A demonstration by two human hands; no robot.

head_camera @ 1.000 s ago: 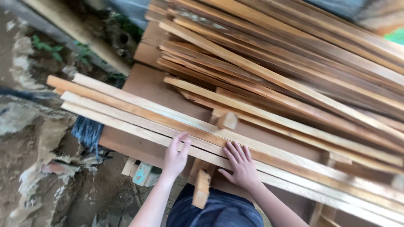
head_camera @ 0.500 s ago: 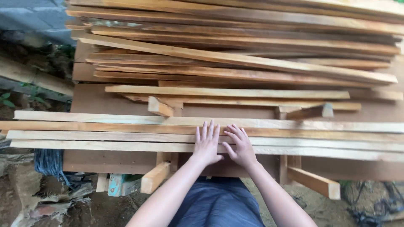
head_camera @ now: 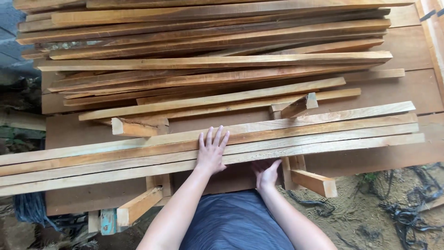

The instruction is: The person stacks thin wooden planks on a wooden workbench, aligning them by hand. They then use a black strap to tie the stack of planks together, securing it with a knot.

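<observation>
Wooden slats [head_camera: 323,134] lie side by side across the near edge of the board table [head_camera: 416,88]; the left hand [head_camera: 212,152] rests flat on them, fingers spread, while the right hand [head_camera: 266,172] curls beneath their near edge, with stacked lumber [head_camera: 208,46] beyond

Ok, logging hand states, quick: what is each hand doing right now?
Left hand: open, flat on top of the long wooden slats, fingers spread.
Right hand: reaching under the near edge of the slats; grip cannot be told.
</observation>
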